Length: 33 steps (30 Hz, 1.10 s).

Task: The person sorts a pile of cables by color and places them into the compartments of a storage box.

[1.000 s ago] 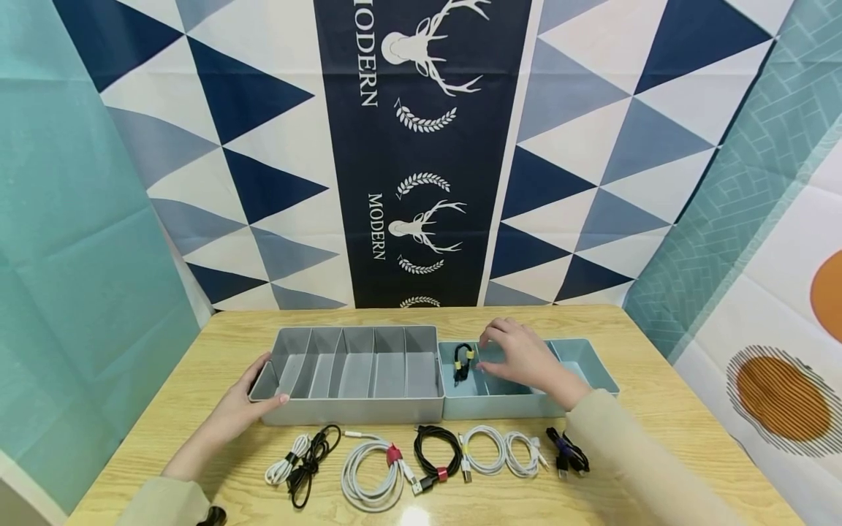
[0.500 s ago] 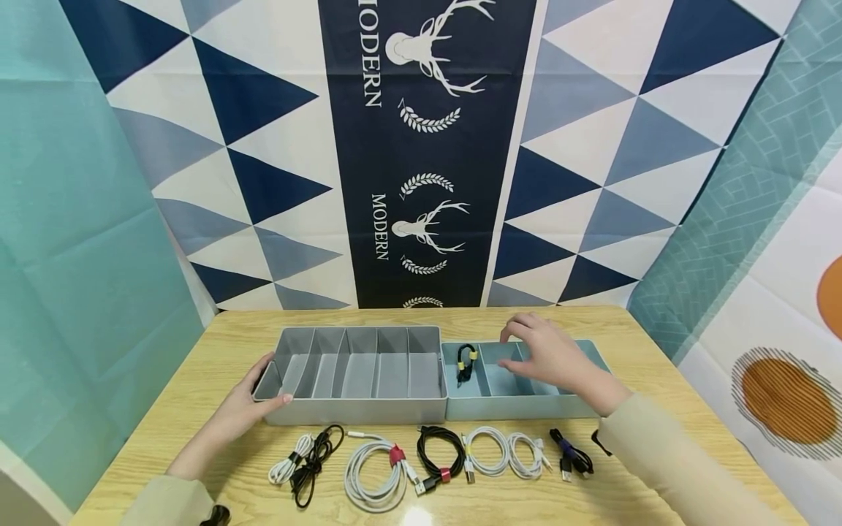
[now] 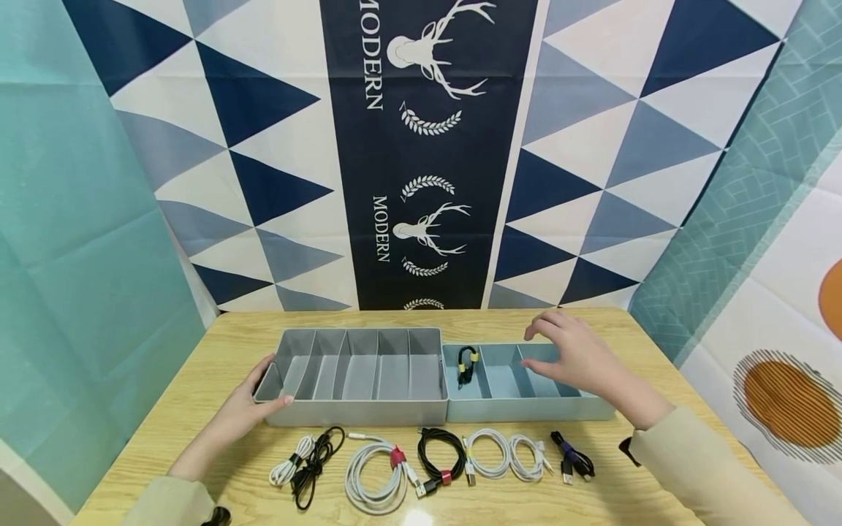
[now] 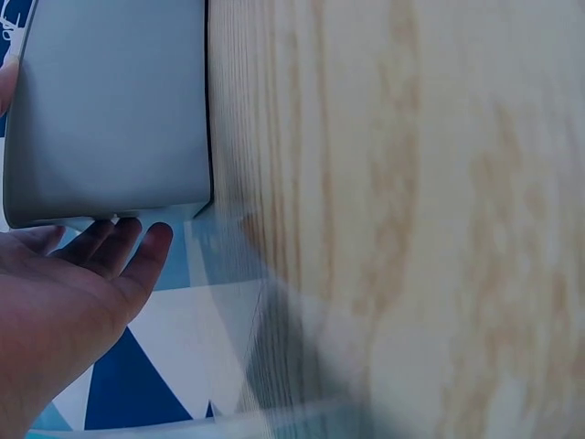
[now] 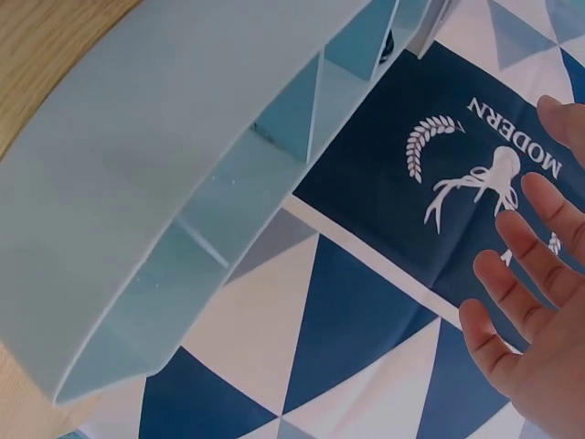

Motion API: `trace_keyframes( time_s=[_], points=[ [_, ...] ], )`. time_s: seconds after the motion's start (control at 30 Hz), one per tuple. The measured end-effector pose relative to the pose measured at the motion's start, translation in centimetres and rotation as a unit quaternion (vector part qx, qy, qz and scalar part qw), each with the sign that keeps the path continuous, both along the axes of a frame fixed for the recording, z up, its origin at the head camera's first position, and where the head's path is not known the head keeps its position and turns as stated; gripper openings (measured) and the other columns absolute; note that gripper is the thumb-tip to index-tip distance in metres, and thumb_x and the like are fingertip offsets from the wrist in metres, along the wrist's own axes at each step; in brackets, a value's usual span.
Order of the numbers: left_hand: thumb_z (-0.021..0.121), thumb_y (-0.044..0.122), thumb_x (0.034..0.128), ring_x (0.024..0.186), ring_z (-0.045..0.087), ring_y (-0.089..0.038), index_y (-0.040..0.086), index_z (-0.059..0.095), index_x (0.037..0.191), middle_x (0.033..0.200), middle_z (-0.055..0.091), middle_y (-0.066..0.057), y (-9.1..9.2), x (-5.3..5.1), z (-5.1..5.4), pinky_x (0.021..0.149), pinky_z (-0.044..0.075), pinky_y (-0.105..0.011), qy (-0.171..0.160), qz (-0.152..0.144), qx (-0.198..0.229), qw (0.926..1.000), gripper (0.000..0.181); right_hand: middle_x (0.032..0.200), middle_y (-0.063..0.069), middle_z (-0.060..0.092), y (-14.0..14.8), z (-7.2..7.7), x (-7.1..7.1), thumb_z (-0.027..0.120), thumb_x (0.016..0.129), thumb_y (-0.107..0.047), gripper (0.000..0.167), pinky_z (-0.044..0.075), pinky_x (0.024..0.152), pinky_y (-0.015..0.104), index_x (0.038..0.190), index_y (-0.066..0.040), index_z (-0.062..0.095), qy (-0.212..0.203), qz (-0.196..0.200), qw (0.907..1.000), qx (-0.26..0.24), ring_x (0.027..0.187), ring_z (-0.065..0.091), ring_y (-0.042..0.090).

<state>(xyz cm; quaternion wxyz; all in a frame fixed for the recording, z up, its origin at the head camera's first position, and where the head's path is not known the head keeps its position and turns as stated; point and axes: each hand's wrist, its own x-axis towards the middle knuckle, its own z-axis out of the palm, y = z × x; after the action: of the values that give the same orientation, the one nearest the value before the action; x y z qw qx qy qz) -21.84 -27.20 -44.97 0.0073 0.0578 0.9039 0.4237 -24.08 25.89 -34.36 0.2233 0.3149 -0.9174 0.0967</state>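
Note:
On the table, a grey divided box (image 3: 355, 413) stands against a light blue divided box (image 3: 526, 410). My left hand (image 3: 233, 413) holds the grey box's left end, thumb at the front rim; in the left wrist view the fingertips of that hand (image 4: 82, 283) touch the end of the grey box (image 4: 110, 110). Over the right part of the blue box hovers my right hand (image 3: 582, 358), fingers apart with nothing between them. A black cable with yellow ties (image 3: 465, 369) lies in the blue box's leftmost compartment.
Along the front of the boxes lie several coiled cables, among them a white one with a red tie (image 3: 376, 478), a black one (image 3: 442, 453) and one with a purple tie (image 3: 571, 454). Patterned cloth (image 3: 276, 146) hangs behind the table (image 3: 526, 504).
My right hand has moved rightward along the blue box, away from the black cable with yellow ties, uncovering the middle compartments. The left hand stays at the grey box's end.

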Motion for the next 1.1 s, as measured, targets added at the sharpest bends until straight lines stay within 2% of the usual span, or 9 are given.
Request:
trace_keyframes(
  time_s=[0.07,0.13,0.2,0.43,0.77,1.1],
  points=[
    [0.067,0.041,0.0854,0.121,0.043,-0.051,0.018,0.007,0.153,0.154,0.009,-0.027,0.0,0.0,0.0,0.095,0.035,-0.064,-0.002,0.001,0.0,1.0,0.094,0.098,0.001,0.06,0.4,0.2,0.2,0.082,0.07,-0.027,0.031,0.048,0.075,0.045,0.092,-0.017,0.063,0.013,0.009,0.9999,-0.006,0.09,0.058,0.023],
    [0.067,0.041,0.0854,0.129,0.032,-0.053,0.018,0.007,0.153,0.154,0.009,-0.027,0.0,0.0,0.0,0.096,0.032,-0.066,-0.004,0.001,0.003,1.0,0.094,0.096,-0.001,0.06,0.8,0.4,0.4,0.083,0.069,-0.026,0.032,0.048,0.073,0.043,0.092,-0.017,0.063,0.024,0.017,0.9995,-0.012,0.088,0.059,0.022],
    [0.067,0.041,0.0852,0.131,0.026,-0.054,0.018,0.007,0.153,0.155,0.008,-0.026,0.0,0.0,0.0,0.097,0.031,-0.067,-0.004,0.0,0.006,1.0,0.094,0.095,-0.001,0.06,1.2,0.6,0.6,0.084,0.067,-0.024,0.033,0.049,0.073,0.043,0.091,-0.017,0.063,0.036,0.023,0.999,-0.015,0.087,0.059,0.021],
    [0.068,0.042,0.0847,0.134,0.019,-0.054,0.018,0.007,0.153,0.154,0.01,-0.027,0.0,0.0,0.0,0.098,0.027,-0.069,-0.005,0.003,0.004,1.0,0.095,0.094,-0.002,0.06,2.5,0.8,1.4,0.086,0.062,-0.022,0.037,0.05,0.071,0.04,0.091,-0.016,0.062,0.061,0.032,0.9975,-0.017,0.087,0.059,0.019],
    [0.068,0.042,0.0841,0.135,0.016,-0.053,0.019,0.007,0.153,0.154,0.01,-0.027,-0.1,-0.1,-0.1,0.099,0.026,-0.069,-0.008,0.005,0.009,0.9999,0.095,0.095,-0.004,0.061,3.6,0.0,3.3,0.087,0.061,-0.023,0.039,0.046,0.075,0.043,0.092,-0.019,0.064,0.063,0.017,0.9977,-0.017,0.09,0.057,0.021],
    [0.068,0.041,0.0849,0.135,0.017,-0.054,0.017,0.007,0.153,0.154,0.009,-0.027,-0.1,0.0,-0.1,0.098,0.027,-0.069,-0.007,0.001,0.014,0.9999,0.094,0.094,-0.01,0.06,4.9,-1.2,4.6,0.088,0.056,-0.019,0.042,0.041,0.078,0.031,0.09,-0.021,0.064,0.078,0.009,0.9958,-0.046,0.091,0.057,0.017]
  ],
)
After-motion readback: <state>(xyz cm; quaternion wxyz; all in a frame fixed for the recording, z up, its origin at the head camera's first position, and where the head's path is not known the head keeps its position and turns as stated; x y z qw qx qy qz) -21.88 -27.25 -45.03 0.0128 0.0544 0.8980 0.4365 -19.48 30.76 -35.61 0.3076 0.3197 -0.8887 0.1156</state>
